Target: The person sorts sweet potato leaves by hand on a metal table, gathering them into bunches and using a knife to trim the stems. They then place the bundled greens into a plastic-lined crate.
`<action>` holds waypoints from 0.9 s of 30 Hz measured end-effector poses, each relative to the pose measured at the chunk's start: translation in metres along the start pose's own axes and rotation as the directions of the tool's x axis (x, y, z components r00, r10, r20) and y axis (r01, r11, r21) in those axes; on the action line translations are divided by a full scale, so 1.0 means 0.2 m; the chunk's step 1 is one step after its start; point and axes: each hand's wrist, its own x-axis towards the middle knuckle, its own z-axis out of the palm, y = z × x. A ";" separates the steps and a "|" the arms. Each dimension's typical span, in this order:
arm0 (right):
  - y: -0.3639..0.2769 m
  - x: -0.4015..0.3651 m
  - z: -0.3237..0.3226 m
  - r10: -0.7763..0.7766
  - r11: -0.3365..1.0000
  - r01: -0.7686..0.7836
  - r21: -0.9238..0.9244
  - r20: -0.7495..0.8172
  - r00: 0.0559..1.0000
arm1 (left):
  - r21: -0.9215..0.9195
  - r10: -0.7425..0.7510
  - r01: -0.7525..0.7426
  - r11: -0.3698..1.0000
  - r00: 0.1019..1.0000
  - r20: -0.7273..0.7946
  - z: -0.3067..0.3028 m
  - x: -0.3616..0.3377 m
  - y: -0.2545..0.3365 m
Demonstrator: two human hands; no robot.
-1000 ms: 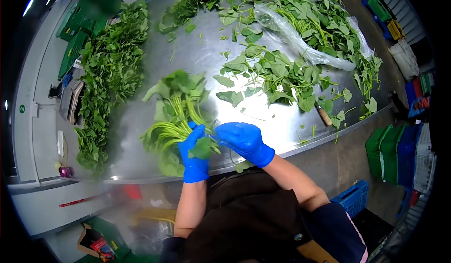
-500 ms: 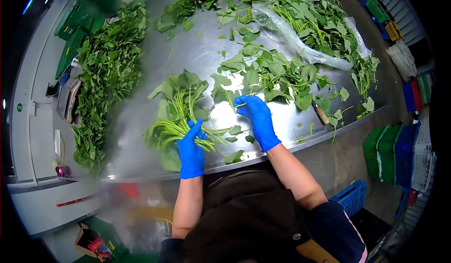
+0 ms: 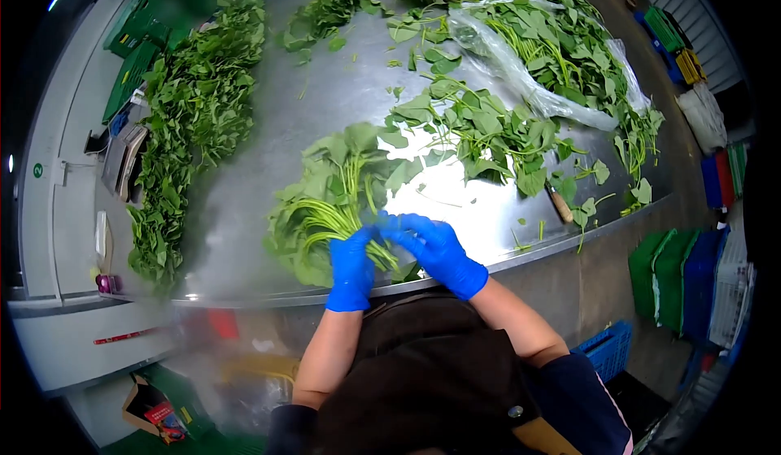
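My left hand (image 3: 351,269), in a blue glove, is closed around a bunch of leafy greens (image 3: 321,223). Pale green stems fan out above and to the left of the fist, with broad leaves at the far end. My right hand (image 3: 435,253), gloved in blue too, meets the left at the bunch's right side. Its fingers are bent together at a leafy stem there, the fingertips partly hidden and blurred. Just beyond the hands, loose leafy stems (image 3: 480,130) lie on the metal table (image 3: 236,219).
A long row of greens (image 3: 199,121) lines the table's left side. At the back right, a clear plastic bag (image 3: 529,89) lies among piled greens (image 3: 569,56). A wooden-handled tool (image 3: 560,204) rests near the right front edge. Green crates (image 3: 671,280) stand on the floor at right.
My right hand has moved left and down from over the table to the bunch, bringing a leafy stem against it. The left hand still grips the bunch. The view has shifted slightly.
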 end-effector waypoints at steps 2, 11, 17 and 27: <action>-0.09 0.00 -0.02 -0.144 0.990 0.144 0.002 -0.032 0.989 | -0.255 -0.038 0.050 0.966 0.998 0.052 -0.03 0.03 -0.02; -0.11 0.12 -0.13 0.216 0.255 -0.093 0.962 0.037 0.976 | -0.300 0.034 -0.024 0.954 0.999 0.029 -0.06 0.01 0.18; -0.11 0.24 0.05 0.175 0.444 -0.320 0.837 0.270 0.947 | -0.254 0.061 0.022 0.967 0.947 0.314 0.00 -0.09 0.16; -0.09 0.29 0.06 0.230 0.597 -0.270 0.755 0.162 0.960 | 0.110 0.172 -0.184 0.977 0.979 0.109 0.03 -0.07 0.22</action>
